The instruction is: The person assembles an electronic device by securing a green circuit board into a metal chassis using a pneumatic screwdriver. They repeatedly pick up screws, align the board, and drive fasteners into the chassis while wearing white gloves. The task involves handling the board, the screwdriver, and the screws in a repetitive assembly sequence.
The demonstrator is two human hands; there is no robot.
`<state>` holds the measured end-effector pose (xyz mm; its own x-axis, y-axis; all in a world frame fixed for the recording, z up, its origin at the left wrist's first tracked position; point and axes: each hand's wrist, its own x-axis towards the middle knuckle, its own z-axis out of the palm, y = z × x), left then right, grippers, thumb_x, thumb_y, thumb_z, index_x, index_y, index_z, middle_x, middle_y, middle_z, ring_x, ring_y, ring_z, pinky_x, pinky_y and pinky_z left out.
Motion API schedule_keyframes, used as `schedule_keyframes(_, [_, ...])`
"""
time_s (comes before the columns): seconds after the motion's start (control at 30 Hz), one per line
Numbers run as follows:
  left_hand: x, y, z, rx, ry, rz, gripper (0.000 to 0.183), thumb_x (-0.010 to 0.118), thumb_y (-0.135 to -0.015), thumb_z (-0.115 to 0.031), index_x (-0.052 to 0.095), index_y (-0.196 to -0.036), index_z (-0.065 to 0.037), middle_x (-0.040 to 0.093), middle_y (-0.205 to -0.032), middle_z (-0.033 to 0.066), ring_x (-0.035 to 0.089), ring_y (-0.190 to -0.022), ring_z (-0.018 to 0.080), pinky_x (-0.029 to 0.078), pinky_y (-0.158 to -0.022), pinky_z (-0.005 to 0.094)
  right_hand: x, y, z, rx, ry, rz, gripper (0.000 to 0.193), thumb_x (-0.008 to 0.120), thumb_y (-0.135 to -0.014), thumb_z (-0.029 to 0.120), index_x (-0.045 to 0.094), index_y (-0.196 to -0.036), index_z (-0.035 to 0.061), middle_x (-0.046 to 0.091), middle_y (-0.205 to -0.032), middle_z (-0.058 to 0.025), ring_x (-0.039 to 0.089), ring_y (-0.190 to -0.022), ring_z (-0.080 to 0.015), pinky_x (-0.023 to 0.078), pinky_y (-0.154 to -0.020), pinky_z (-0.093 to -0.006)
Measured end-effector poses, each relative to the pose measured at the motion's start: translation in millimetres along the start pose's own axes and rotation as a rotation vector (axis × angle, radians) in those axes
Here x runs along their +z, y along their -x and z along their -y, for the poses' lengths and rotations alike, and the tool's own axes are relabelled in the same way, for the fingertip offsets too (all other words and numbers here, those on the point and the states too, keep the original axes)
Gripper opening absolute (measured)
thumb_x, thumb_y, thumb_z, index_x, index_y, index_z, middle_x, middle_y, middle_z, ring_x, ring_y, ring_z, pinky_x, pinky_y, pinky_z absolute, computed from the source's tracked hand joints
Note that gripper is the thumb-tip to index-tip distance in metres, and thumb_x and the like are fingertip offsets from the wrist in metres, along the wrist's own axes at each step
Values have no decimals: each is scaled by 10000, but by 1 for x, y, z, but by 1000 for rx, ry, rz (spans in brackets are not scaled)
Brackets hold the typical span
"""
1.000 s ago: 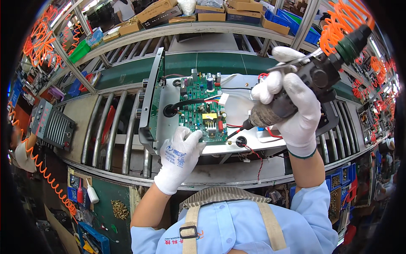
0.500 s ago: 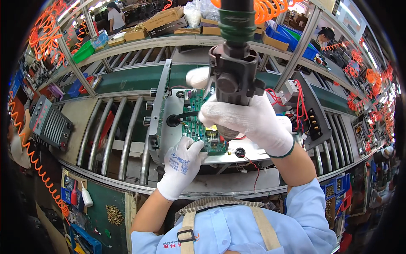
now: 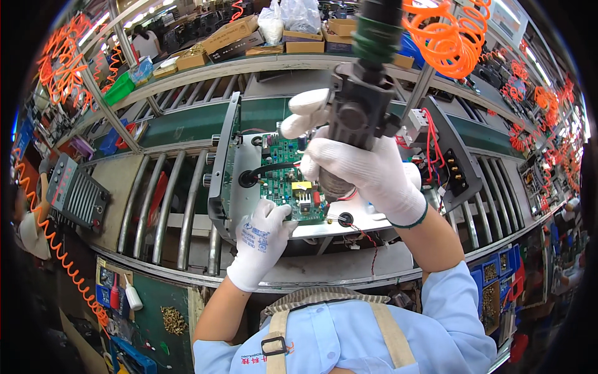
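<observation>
My right hand (image 3: 367, 174), in a white knit glove, is wrapped round a black power screwdriver (image 3: 358, 115) that hangs upright over the work. Its tip is hidden behind the hand. Beneath lies a green circuit board (image 3: 280, 168) with a yellow-topped transformer, set in a grey metal chassis (image 3: 293, 232). At the board's near left corner my gloved left hand (image 3: 261, 240) has its bent fingers closed on the edge; anything small between them is hidden. A thick black cable (image 3: 271, 169) runs over the board from a round grommet.
The chassis sits on a roller conveyor (image 3: 168, 206). Its right-hand panel (image 3: 458, 165) carries red wires. A finished-looking grey machine (image 3: 78, 193) stands at left. Brass screws (image 3: 173, 320) and a white bottle (image 3: 132, 294) lie near left. Orange coiled hoses (image 3: 445, 40) hang overhead.
The screwdriver and my right hand have shifted right relative to the board. My left hand stays at the board's corner. The whole view has shifted slightly.
</observation>
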<state>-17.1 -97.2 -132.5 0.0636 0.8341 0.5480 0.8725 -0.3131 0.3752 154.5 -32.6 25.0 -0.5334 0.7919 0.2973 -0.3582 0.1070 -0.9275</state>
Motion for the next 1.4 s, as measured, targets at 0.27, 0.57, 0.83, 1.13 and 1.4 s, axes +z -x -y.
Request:
schedule_keyframes(0.27, [-2,-5,-5,-19,32,-20,277,778,-681,-150,646,-920,-104,565,-832,62,618,-737,249,498,-618,375,1,-3,-5,-55,3,20,373,702,-810,28,578,-1161,47,651,-910,5,558,-664,-22,441,-529,-175])
schedule_keyframes(0.57, [-2,-2,-9,-15,36,-35,296,784,-662,-116,635,-917,-93,563,-815,73,615,-703,253,498,-606,361,0,-6,-11,-441,-42,-15,771,472,-940,586,291,-1455,42,575,-1038,-47,551,-742,-49,482,-678,-194])
schedule_keyframes(0.83, [0,-2,-4,-1,34,-34,284,780,-674,-105,621,-908,-91,571,-814,74,599,-733,248,488,-611,359,-3,-10,2,-188,-153,-84,690,225,-1007,558,518,-1287,-1,680,-907,-127,628,-665,-129,531,-623,-258])
schedule_keyframes(1.13, [3,-3,-2,4,17,-21,291,778,-672,-165,635,-922,-119,572,-828,46,617,-730,238,499,-611,361,0,-5,-10,-252,319,109,470,666,-767,-82,552,-1213,13,645,-972,-47,595,-869,-90,499,-736,-238])
schedule_keyframes(1.4, [3,0,-1,-9,43,-30,284,773,-686,-165,634,-930,-119,575,-827,58,618,-725,255,498,-621,371,0,-9,-12,-210,256,15,273,681,-724,20,566,-972,27,640,-788,-12,580,-711,-67,493,-677,-256])
